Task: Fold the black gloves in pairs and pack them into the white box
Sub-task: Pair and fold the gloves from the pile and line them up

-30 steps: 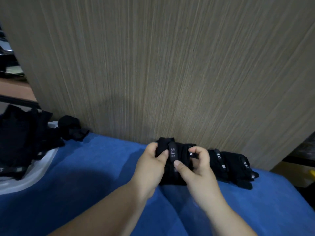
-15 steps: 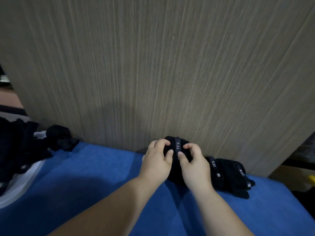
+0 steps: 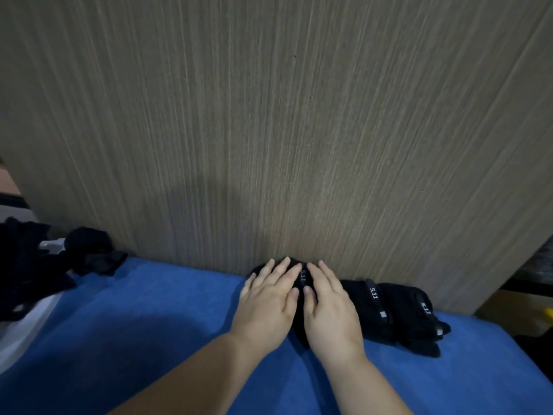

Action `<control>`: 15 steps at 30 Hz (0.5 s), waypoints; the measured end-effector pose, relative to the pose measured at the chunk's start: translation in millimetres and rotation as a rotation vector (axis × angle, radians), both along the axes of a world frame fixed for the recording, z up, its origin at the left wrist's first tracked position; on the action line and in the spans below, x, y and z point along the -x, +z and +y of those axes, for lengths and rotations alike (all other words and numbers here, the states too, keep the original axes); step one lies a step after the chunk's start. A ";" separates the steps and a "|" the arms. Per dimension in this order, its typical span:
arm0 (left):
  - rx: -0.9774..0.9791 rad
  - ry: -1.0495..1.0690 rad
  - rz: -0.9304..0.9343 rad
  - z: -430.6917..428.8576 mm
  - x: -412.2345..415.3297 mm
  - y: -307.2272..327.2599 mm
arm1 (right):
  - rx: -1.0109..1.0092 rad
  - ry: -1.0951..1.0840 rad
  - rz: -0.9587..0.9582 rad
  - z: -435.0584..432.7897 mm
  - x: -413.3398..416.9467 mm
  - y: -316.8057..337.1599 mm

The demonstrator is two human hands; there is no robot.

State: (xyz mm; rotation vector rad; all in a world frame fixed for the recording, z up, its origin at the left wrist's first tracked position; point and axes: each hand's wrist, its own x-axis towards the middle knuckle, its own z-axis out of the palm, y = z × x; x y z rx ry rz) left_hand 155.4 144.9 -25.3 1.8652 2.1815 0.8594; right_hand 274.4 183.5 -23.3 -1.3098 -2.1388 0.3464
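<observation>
A folded pair of black gloves lies on the blue cloth surface, right against the wooden panel. My left hand and my right hand rest flat on top of it side by side, fingers stretched out, pressing it down; only its strap with white lettering shows between them. Just right of my hands, more folded black gloves with lettered straps lie touching it. The white box sits at the far left edge, with a pile of black gloves in and over it.
A tall wood-grain panel stands upright along the back of the surface. A loose black glove hangs over the box toward the panel. A dark gap with a yellow object lies past the right edge.
My hands have gone from gripping and rolling the glove pair to lying flat on it, and the pair has been pushed back against the panel.
</observation>
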 end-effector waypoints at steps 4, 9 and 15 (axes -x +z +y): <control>0.094 0.051 0.049 0.0 -0.2 -1.9 | 0.043 0.014 -0.093 2.4 -1.3 -4.8; 0.160 0.068 0.067 0.5 -1.3 -2.1 | 0.049 0.008 -0.163 6.4 0.7 -7.9; 0.235 0.044 0.052 2.5 -0.6 2.3 | 0.053 -0.021 -0.170 8.9 3.7 -8.6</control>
